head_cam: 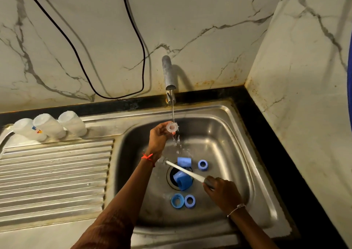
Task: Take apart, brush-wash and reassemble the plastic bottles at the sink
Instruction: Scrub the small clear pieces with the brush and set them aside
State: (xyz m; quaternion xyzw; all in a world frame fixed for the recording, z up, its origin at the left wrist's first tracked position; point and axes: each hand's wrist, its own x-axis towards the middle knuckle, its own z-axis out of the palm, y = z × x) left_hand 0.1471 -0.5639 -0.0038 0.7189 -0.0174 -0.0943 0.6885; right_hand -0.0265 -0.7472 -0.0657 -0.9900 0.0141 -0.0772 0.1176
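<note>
bottles (49, 125) 3 | blue caps (184, 162) 2 | blue rings (202, 165) 3 | clear teat (172, 127), probably, 1 | brush (182, 169) 1

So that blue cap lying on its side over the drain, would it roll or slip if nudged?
It would probably roll: the blue cap lies on its curved side, tilted over the drain. Likely slippery too, since tap water splashes into the steel sink close by. It looks hollow plastic, so probably light and stiff.

Steel sink (238, 153) holding blue caps (184, 162) and rings (202, 165), three clear bottles (49, 125) on its drainboard (57, 172)
</note>
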